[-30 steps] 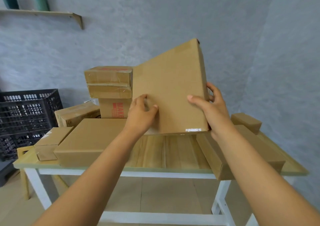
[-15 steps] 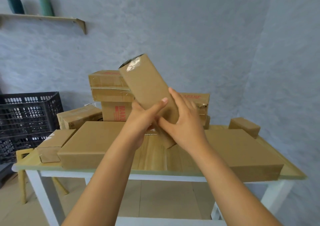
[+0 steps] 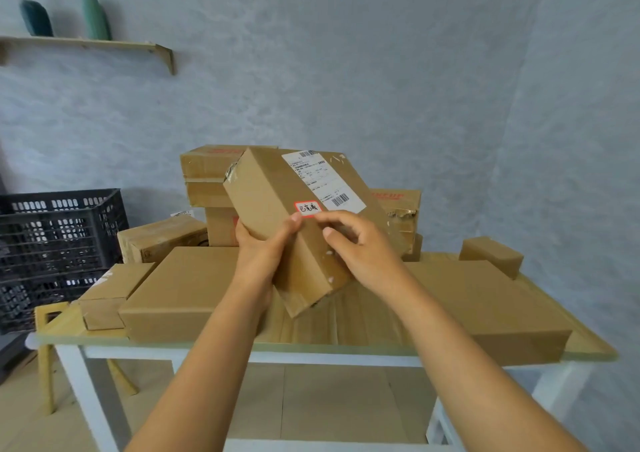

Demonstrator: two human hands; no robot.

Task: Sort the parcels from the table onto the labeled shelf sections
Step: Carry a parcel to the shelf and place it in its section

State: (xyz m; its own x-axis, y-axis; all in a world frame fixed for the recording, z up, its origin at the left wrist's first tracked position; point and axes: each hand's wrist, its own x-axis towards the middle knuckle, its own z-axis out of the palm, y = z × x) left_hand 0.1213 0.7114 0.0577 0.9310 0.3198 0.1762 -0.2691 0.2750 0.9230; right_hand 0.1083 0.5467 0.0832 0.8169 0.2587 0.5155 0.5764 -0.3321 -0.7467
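Since half a second ago the held parcel (image 3: 277,216) has rotated: shipping label (image 3: 323,180) now faces the camera, where before only plain cardboard and a taped end showed. Both hands have shifted lower on it.

Table (image 3: 346,347), white legs, wood top, carries the rest of the parcels. Wide flat box (image 3: 485,309) lies at the right front edge. Flat box (image 3: 187,292) lies at the left front, with a smaller flat box (image 3: 110,289) touching its left side. Black plastic crate (image 3: 59,237) stands left of the table, off it. Stacked boxes (image 3: 207,174) sit at the back, partly hidden by the held parcel; the right one (image 3: 401,209) has red print and a torn tape edge. Angled box (image 3: 162,237) sits back left. Small box (image 3: 491,256) sits at the far right, apart from the others. Wall shelf (image 3: 86,43) upper left holds two teal objects, too blurred to identify.

Held parcel: long carton, tilted, top end leaning back and left, raised above the table centre, touching nothing on it. Red-bordered sticker (image 3: 309,208) with handwriting sits just below the label.

Left hand (image 3: 261,254) grips the parcel's lower left side, thumb wrapped onto the front face. Right hand (image 3: 360,244) holds the right edge, fingers curled over the front face, index fingertip just beside the sticker.
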